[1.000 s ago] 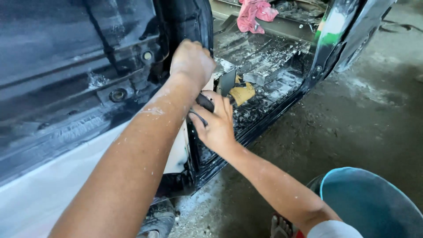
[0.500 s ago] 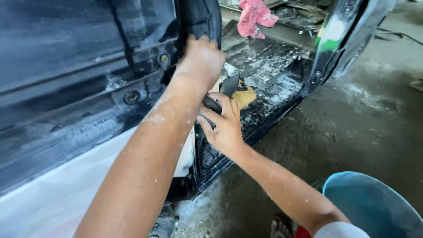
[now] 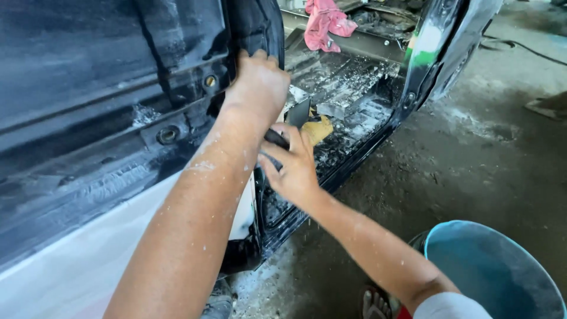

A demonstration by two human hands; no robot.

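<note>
Item: dark vehicle body panel, stripped and scuffed, with a white lower section; open doorway beside it showing a bare floor pan littered with pale flakes.

Left hand: knuckles up, fingers curled over the black edge of the door pillar and pressed together on it; fingertips hidden behind the edge.

Right hand: fingers closed around the dark handle of a scraper; its flat dark blade points up toward the doorway, just beside the left wrist; a yellowish scrap lies right behind the blade, and whether it touches the blade cannot be told.

Surroundings: pink rag draped further inside the vehicle; blue bucket on the concrete floor at lower right, well apart from the work; a sandalled foot beside the bucket.

Handling note, as a judgement: the scraper works best kept at a low angle to the metal, pushed in short strokes away from the bracing hand; the left-hand grip on the pillar steadies the body and should stay clear of the blade's path; the wrist is close enough to be nicked.
</note>
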